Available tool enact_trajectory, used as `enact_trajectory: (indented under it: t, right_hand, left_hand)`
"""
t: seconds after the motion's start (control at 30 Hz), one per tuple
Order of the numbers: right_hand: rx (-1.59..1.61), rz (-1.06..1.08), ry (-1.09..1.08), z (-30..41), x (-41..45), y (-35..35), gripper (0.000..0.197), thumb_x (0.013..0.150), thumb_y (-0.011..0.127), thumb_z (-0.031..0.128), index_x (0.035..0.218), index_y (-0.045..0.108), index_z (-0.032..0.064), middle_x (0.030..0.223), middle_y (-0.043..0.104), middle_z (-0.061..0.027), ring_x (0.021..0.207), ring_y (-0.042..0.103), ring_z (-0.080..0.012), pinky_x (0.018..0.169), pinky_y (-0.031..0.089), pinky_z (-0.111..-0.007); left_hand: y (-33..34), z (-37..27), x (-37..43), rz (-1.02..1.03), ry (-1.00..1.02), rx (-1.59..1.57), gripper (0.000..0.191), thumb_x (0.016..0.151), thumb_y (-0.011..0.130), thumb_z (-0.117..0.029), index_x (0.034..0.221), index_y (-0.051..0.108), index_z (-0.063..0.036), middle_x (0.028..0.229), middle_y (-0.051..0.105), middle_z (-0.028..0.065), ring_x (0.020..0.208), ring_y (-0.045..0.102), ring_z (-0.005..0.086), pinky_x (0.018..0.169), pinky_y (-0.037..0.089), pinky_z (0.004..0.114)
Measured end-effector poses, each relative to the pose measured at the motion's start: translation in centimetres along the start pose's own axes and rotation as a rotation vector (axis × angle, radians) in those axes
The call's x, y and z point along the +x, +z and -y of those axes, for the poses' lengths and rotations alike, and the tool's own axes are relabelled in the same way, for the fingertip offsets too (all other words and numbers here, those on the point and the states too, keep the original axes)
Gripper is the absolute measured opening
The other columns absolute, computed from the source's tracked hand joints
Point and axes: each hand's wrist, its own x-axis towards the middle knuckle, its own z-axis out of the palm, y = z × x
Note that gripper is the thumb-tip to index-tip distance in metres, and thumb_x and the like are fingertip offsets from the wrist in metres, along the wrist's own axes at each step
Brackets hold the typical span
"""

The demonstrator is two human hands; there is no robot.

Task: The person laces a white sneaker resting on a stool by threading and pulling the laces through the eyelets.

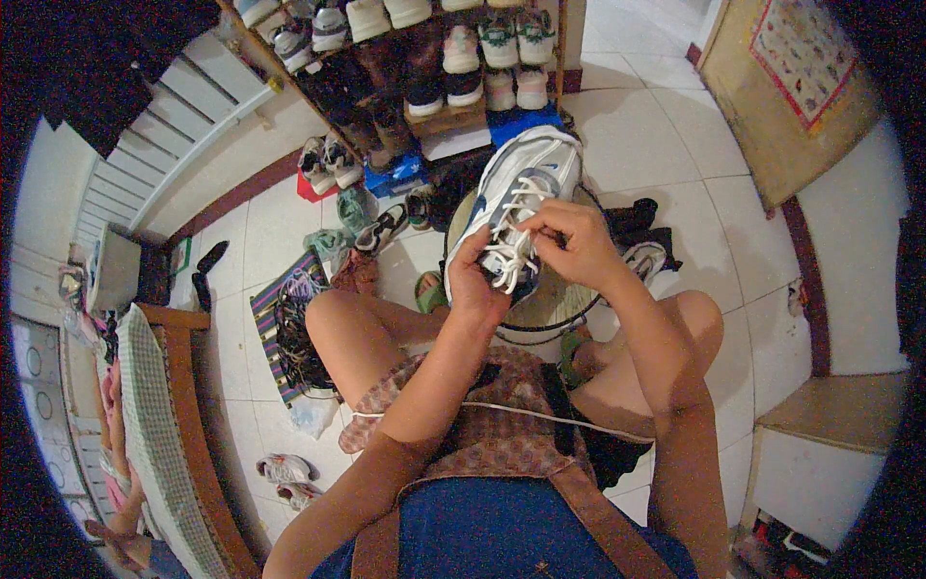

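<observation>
My left hand (477,279) grips a white and grey sneaker (532,159) with dark blue trim by its side near the heel, toe pointing away from me. White shoelaces (510,257) run loosely through the eyelets and bunch up near the ankle opening. At the tongue, my right hand (575,239) has its fingertips closed on a lace. The shoe is above a round stool (564,307) with a dark rim. Across the patterned apron (499,376) on my lap lies a long white cord (550,415).
A shoe rack (434,58) full of shoes stands ahead. On the left floor are a striped mat (268,347) with dark laces (296,347) and a pair of sneakers (286,470). Another sneaker (644,260) lies right of the stool. A wooden bench (192,405) stands left.
</observation>
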Motion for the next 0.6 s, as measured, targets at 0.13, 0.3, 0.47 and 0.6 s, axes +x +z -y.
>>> enact_trajectory:
  t: [0.13, 0.3, 0.47, 0.6]
  right_hand:
    - [-0.019, 0.015, 0.027, 0.1, -0.1, -0.2, 0.015, 0.070, 0.055, -0.003, 0.081, 0.063, 0.0023, 0.063, 0.052, -0.0057, 0.052, 0.049, -0.0136, 0.049, 0.038, -0.025]
    - [-0.003, 0.002, 0.047, -0.3, -0.2, -0.1, 0.011, 0.072, 0.058, 0.006, 0.082, 0.063, 0.0041, 0.070, 0.059, -0.0083, 0.056, 0.056, -0.0181, 0.052, 0.044, -0.029]
    - [-0.008, -0.013, 0.080, 0.3, 0.0, 0.2, 0.017, 0.071, 0.057, 0.002, 0.087, 0.064, 0.0036, 0.072, 0.059, -0.0088, 0.056, 0.054, -0.0161, 0.053, 0.043, -0.026]
    - [-0.084, -0.062, -0.027, -0.4, -0.1, 0.6, 0.024, 0.070, 0.057, -0.002, 0.091, 0.065, 0.0041, 0.073, 0.058, -0.0091, 0.057, 0.052, -0.0140, 0.052, 0.042, -0.025]
  left_hand:
    - [-0.4, -0.2, 0.1, -0.018, -0.039, 0.002, 0.028, 0.076, 0.052, -0.018, 0.098, 0.056, -0.0008, 0.089, 0.062, 0.0103, 0.078, 0.060, 0.0246, 0.073, 0.049, 0.037]
    - [0.2, -0.2, -0.1, -0.069, -0.045, 0.037, 0.030, 0.072, 0.054, -0.017, 0.098, 0.055, -0.0014, 0.086, 0.061, 0.0109, 0.075, 0.059, 0.0260, 0.070, 0.049, 0.040]
    - [-0.7, -0.3, 0.2, -0.021, -0.061, 0.094, 0.030, 0.072, 0.056, -0.018, 0.098, 0.055, -0.0018, 0.086, 0.061, 0.0106, 0.075, 0.059, 0.0238, 0.070, 0.050, 0.036]
    - [0.5, -0.4, -0.2, -0.045, -0.033, 0.127, 0.029, 0.074, 0.056, -0.018, 0.097, 0.055, -0.0010, 0.085, 0.061, 0.0103, 0.074, 0.060, 0.0225, 0.069, 0.050, 0.035]
